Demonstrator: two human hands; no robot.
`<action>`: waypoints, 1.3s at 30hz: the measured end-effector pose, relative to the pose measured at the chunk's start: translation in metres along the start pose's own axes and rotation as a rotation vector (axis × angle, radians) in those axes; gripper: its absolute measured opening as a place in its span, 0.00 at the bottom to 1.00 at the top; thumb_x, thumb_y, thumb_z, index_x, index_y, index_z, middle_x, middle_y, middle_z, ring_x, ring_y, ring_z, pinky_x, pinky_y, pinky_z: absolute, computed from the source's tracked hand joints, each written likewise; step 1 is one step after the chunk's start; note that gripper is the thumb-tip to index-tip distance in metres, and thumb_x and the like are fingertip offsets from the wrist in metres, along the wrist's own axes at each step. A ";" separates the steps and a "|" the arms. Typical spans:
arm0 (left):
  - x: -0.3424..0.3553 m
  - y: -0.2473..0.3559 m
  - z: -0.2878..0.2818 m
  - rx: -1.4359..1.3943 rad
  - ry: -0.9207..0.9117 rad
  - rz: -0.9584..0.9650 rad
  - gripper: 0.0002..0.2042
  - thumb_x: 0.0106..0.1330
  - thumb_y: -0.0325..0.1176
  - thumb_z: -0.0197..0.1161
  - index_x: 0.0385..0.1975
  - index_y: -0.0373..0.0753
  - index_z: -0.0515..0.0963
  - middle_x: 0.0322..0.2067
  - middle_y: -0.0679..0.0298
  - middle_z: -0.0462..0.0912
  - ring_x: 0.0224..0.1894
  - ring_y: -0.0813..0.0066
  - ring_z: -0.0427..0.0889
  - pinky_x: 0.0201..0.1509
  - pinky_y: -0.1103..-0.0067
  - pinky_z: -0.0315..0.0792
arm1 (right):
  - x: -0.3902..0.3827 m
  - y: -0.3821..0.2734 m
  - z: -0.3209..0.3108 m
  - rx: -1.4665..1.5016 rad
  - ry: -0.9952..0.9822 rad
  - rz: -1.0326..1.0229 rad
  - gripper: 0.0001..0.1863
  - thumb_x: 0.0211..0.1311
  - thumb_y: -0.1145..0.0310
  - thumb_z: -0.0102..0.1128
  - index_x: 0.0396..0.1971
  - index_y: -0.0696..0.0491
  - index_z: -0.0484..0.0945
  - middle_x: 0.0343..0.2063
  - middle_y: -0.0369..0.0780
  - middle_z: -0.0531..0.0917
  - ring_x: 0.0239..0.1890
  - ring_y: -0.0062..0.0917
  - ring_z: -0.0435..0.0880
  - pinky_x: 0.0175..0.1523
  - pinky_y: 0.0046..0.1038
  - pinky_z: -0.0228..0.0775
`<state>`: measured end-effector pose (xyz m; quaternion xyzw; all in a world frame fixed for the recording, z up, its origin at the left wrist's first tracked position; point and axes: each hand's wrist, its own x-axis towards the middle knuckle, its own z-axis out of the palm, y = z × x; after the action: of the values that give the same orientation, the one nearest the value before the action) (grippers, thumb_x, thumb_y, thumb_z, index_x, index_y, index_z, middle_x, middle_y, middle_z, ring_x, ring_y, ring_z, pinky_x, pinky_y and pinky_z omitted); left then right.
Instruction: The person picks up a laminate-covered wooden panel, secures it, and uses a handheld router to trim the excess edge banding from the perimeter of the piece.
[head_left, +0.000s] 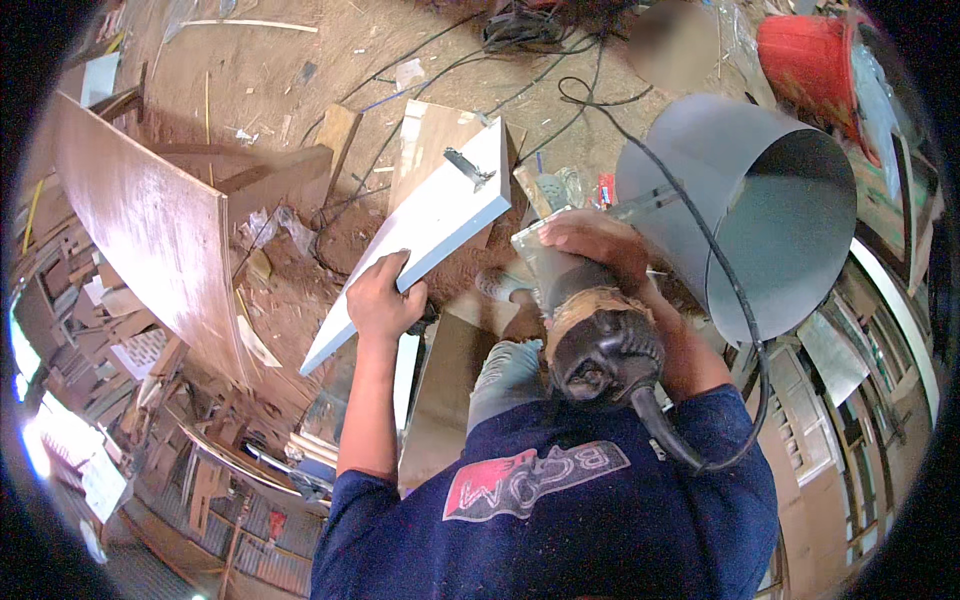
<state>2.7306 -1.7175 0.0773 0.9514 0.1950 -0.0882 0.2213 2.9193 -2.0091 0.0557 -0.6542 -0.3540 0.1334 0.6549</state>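
Observation:
My left hand point(380, 300) is closed on the edge of a long white board point(440, 220), thumb on the near side and fingers over its top. The board slants from lower left to upper right. Near its far end lies a small dark strip point(467, 168) whose kind I cannot make out. My right hand point(600, 242) is wrapped round a corded trim router point(605, 350), tilted with its flat squarish base facing away from me. Tan tape covers the router's middle. Its thick black cord point(740, 290) loops up on the right. The router and board are apart.
A grey rolled sheet point(690, 150) stands open-ended at the right, with a red bucket point(805, 70) beyond it. A large brown wooden panel point(150, 220) rises on the left. Cables, wood offcuts and scraps litter the dirt floor point(270, 70). Stacked boards lie at the lower right.

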 end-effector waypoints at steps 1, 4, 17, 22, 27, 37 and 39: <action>0.000 0.000 0.000 0.002 -0.002 0.003 0.19 0.50 0.34 0.68 0.45 0.43 0.86 0.40 0.54 0.90 0.40 0.51 0.90 0.46 0.63 0.84 | 0.002 0.001 0.001 -0.020 -0.018 0.016 0.16 0.60 0.71 0.71 0.49 0.51 0.85 0.47 0.46 0.89 0.48 0.43 0.90 0.53 0.41 0.83; -0.001 0.000 0.000 0.029 -0.002 0.005 0.19 0.50 0.33 0.68 0.45 0.44 0.86 0.40 0.53 0.90 0.39 0.51 0.90 0.44 0.64 0.84 | 0.015 0.005 -0.001 0.035 -0.037 -0.054 0.17 0.62 0.70 0.70 0.51 0.52 0.83 0.47 0.46 0.88 0.48 0.43 0.90 0.54 0.42 0.83; -0.005 -0.003 0.003 0.020 0.047 0.056 0.20 0.49 0.36 0.70 0.44 0.42 0.85 0.35 0.57 0.89 0.34 0.56 0.89 0.40 0.65 0.83 | 0.076 0.011 0.017 -0.023 -0.213 -0.290 0.19 0.62 0.67 0.72 0.50 0.54 0.77 0.43 0.47 0.89 0.45 0.43 0.91 0.55 0.47 0.84; -0.003 0.000 -0.001 0.025 0.050 0.091 0.18 0.50 0.36 0.70 0.43 0.41 0.84 0.36 0.58 0.89 0.34 0.56 0.89 0.39 0.66 0.82 | 0.079 0.027 0.021 -0.032 -0.225 -0.346 0.18 0.62 0.67 0.73 0.47 0.56 0.79 0.39 0.48 0.90 0.42 0.43 0.92 0.52 0.47 0.85; -0.002 0.001 -0.003 0.053 0.030 0.071 0.18 0.51 0.36 0.70 0.43 0.41 0.84 0.35 0.58 0.89 0.34 0.57 0.89 0.39 0.66 0.82 | 0.085 0.027 0.022 -0.082 -0.189 -0.373 0.17 0.63 0.68 0.66 0.50 0.55 0.81 0.42 0.46 0.90 0.44 0.42 0.92 0.50 0.41 0.85; -0.004 -0.001 0.000 0.034 0.014 0.034 0.19 0.50 0.37 0.70 0.45 0.42 0.86 0.37 0.54 0.89 0.35 0.53 0.89 0.41 0.64 0.83 | 0.110 0.017 0.031 -0.126 -0.155 -0.400 0.19 0.58 0.66 0.71 0.48 0.58 0.81 0.40 0.47 0.89 0.43 0.43 0.92 0.50 0.42 0.85; -0.003 -0.001 -0.002 0.053 0.042 0.058 0.18 0.50 0.37 0.70 0.43 0.42 0.85 0.34 0.56 0.89 0.33 0.55 0.88 0.39 0.64 0.82 | 0.112 0.015 0.032 -0.128 -0.158 -0.333 0.21 0.57 0.65 0.72 0.48 0.58 0.82 0.40 0.47 0.89 0.41 0.44 0.91 0.49 0.41 0.85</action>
<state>2.7282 -1.7168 0.0796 0.9639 0.1696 -0.0668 0.1943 2.9832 -1.9112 0.0699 -0.6144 -0.5155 0.0512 0.5950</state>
